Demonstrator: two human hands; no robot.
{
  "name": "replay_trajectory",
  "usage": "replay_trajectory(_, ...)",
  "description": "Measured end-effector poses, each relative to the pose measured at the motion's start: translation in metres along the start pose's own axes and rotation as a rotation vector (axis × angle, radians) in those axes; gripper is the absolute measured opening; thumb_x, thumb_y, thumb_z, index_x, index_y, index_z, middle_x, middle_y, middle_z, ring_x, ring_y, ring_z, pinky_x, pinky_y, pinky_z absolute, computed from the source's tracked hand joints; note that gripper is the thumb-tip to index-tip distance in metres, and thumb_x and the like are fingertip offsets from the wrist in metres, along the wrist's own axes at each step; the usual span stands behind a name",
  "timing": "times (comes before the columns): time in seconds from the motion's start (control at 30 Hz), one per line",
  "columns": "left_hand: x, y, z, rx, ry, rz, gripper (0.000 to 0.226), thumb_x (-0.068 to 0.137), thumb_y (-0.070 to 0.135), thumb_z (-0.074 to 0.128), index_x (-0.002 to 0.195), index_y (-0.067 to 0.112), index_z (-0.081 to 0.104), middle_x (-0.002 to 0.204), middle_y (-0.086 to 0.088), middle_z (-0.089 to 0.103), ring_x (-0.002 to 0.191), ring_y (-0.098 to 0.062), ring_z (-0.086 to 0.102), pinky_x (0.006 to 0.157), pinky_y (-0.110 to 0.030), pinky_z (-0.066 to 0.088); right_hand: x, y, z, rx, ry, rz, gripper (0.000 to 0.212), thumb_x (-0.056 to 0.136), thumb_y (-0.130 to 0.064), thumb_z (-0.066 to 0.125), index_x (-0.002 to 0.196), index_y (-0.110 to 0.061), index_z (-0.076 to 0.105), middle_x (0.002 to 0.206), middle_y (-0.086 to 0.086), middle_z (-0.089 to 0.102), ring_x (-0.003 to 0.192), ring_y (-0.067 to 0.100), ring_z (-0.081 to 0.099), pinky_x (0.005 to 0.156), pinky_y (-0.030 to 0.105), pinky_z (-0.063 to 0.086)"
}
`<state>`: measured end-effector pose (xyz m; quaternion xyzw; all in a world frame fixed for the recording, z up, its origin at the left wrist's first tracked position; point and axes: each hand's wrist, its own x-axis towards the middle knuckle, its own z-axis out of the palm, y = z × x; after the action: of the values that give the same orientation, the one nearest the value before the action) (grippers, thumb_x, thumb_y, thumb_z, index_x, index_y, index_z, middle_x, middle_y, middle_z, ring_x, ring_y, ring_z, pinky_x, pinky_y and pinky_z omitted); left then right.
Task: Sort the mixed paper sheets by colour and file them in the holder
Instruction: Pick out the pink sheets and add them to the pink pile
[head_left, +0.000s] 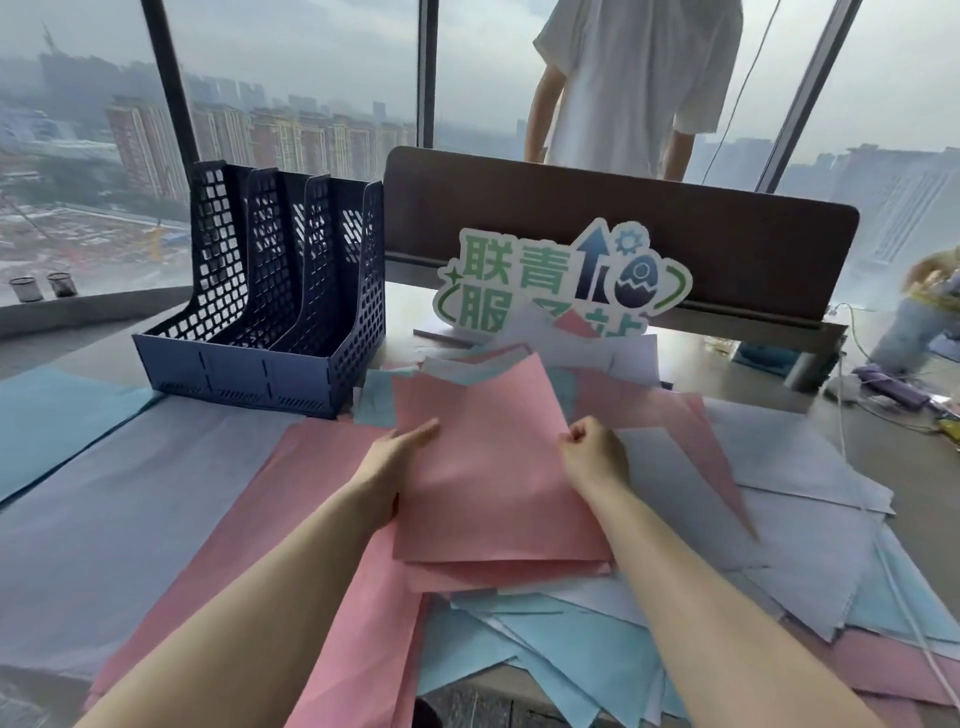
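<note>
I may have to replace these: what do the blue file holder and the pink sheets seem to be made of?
File holder: apparently moulded plastic, dark blue, slight sheen; its walls are a rigid perforated grid. Pink sheets: thin matte paper, judging by the soft creases and flexing edges.

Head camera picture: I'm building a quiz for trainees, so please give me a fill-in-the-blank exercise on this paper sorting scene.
1. Both hands hold a small stack of ____ sheets.
2. The navy file holder has ____ compartments, all without paper.
3. The right hand pinches the stack's right edge, and the left hand lies with ____ fingers at its left edge.
4. The holder stands to the ____ of the green-lettered sign.

Missing words: pink; three; straight; left
</note>
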<state>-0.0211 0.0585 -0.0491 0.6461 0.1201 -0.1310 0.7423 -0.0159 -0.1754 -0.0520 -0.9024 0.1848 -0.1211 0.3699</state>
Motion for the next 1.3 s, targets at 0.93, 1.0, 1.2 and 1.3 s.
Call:
replay_trajectory(0.93, 0.01, -0.006, 0.015, 0.161, 0.037, 0.087, 0.015, 0.086, -0.001, 0.065, 0.099, 0.007, 0.065, 0.094, -0.02, 0.072, 0.078, -0.033, 0.067, 0.081, -0.045, 0.057, 0.076, 0.112, -0.11, -0.319, 0.016, 0.61, 0.051, 0.062, -0.039, 0.077, 0.102, -0.017, 0.056, 0.116, 0.013, 0.061, 0.109, 0.035, 0.06, 0.09, 0.041, 0.046)
replay_trajectory(1.0, 0.01, -0.006, 0.014, 0.154, 0.035, 0.084, 0.016, 0.086, -0.001, 0.066, 0.1, 0.006, 0.065, 0.095, -0.02, 0.072, 0.079, -0.034, 0.067, 0.08, -0.045, 0.058, 0.101, 0.135, -0.102, -0.298, -0.028, 0.608, 0.057, 0.048, -0.034, 0.077, 0.096, -0.013, 0.055, 0.111, 0.011, 0.061, 0.107, 0.033, 0.061, 0.094, 0.041, 0.049)
replay_trajectory(1.2, 0.013, -0.007, 0.011, 0.151, 0.029, 0.068, 0.019, 0.086, 0.0, 0.066, 0.103, 0.006, 0.064, 0.095, -0.019, 0.072, 0.077, -0.034, 0.068, 0.077, -0.043, 0.058, 0.062, 0.087, -0.119, -0.334, 0.077, 0.481, 0.027, 0.09, -0.018, 0.053, 0.115, -0.014, 0.061, 0.111, 0.012, 0.062, 0.108, 0.034, 0.061, 0.084, 0.038, 0.047)
replay_trajectory(1.3, 0.014, -0.007, 0.011, 0.144, 0.022, 0.06, 0.017, 0.086, 0.0, 0.066, 0.101, 0.007, 0.064, 0.094, -0.018, 0.072, 0.078, -0.033, 0.068, 0.077, -0.042, 0.058, 0.055, 0.078, -0.131, -0.331, 0.449, 0.233, 0.023, 0.1, -0.014, 0.041, 0.116, -0.014, 0.057, 0.113, 0.019, 0.065, 0.103, 0.038, 0.061, 0.078, 0.04, 0.045)
